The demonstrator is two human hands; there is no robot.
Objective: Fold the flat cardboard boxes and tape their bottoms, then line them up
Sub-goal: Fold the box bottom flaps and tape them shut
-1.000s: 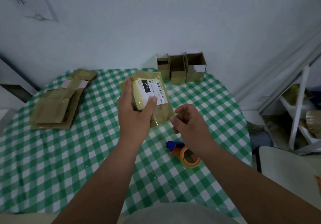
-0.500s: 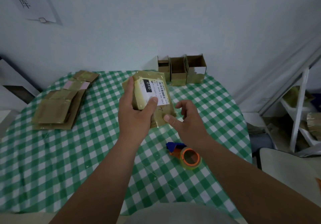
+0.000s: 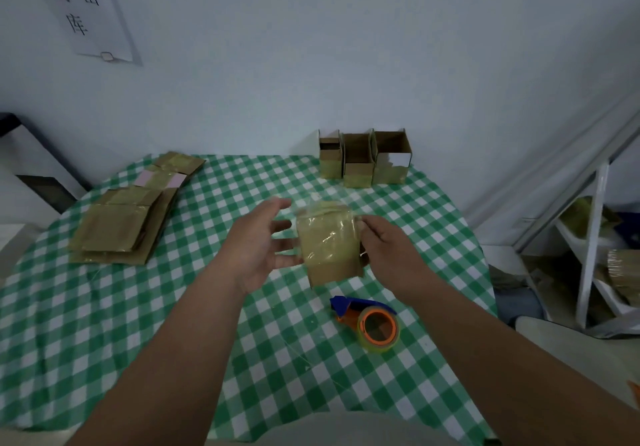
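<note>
Three folded brown cardboard boxes (image 3: 363, 160) stand side by side well beyond both hands, while a pile of flat tape-covered cardboard blanks (image 3: 121, 227) lies off past the left hand (image 3: 258, 244), so most folding seems left. The right hand (image 3: 388, 248) grips one flattened brown cardboard box (image 3: 329, 243) between the hands; the left hand's fingers are spread wide just beside it. The orange-and-blue tape dispenser (image 3: 372, 322) lies unused just nearer than the right hand.

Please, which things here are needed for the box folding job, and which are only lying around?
Belong to the job:
- box in hands
- flat box stack
- three folded boxes
- tape dispenser

Only lying around:
- wall paper sign
- white shelf
</note>
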